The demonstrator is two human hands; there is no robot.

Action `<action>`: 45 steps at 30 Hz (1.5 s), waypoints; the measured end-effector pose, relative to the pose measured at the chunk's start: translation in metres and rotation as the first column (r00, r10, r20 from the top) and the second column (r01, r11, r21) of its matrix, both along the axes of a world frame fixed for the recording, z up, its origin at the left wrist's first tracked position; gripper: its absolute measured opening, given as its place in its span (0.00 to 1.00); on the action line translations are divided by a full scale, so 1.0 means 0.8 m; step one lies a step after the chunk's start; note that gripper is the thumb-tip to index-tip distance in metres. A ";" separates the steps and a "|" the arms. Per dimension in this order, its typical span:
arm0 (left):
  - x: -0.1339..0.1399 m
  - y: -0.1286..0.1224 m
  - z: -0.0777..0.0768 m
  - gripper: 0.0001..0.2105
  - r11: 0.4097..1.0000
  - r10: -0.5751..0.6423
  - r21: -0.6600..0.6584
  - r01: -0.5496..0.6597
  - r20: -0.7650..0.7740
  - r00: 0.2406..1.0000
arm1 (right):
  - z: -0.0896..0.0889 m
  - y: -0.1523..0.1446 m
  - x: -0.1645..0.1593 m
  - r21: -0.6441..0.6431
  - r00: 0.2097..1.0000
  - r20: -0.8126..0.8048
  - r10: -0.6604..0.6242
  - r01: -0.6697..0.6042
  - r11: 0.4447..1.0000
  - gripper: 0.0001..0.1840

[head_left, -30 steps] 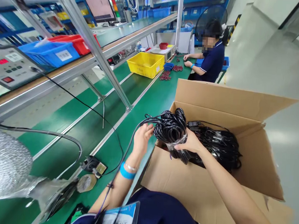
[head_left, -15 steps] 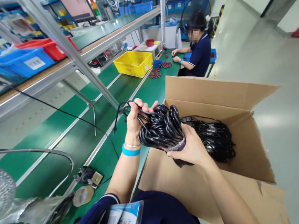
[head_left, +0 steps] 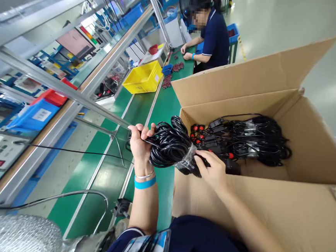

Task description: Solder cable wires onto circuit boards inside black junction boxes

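A thick coiled bundle of black cable (head_left: pixel 169 143) is held in front of me, left of the open cardboard box. My left hand (head_left: pixel 141 143) is closed round the loops and strands at its left end. At the other end, clear plastic wrap (head_left: pixel 187 158) binds the bundle, and my right hand (head_left: pixel 212 168) pinches it there, fingers bent. Inside the cardboard box (head_left: pixel 314 145) lie more taped black cable bundles (head_left: pixel 254 136), with red-and-black connector ends (head_left: pixel 198 134) on their left side.
A green workbench (head_left: pixel 163 184) runs along my left, carrying a yellow bin (head_left: pixel 142 77) and small red parts (head_left: pixel 167 81). A metal frame post (head_left: pixel 99 111) crosses above it. A co-worker (head_left: pixel 213 32) sits beyond the box. Bubble wrap (head_left: pixel 16 234) lies at lower left.
My view has turned, so more of the box's contents shows, including the connector ends. My right hand has shifted from cupping the bundle's underside to pinching its wrapped end.
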State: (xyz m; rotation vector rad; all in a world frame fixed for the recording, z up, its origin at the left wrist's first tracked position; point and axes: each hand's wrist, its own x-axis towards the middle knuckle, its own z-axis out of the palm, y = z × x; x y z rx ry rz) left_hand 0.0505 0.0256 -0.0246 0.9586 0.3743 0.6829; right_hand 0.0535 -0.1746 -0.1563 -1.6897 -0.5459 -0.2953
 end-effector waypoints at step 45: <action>-0.062 -0.038 0.013 0.22 0.945 -0.165 0.291 0.153 0.019 0.986 | 0.004 0.054 0.136 0.433 0.781 -0.485 0.393 -0.176 0.884 0.19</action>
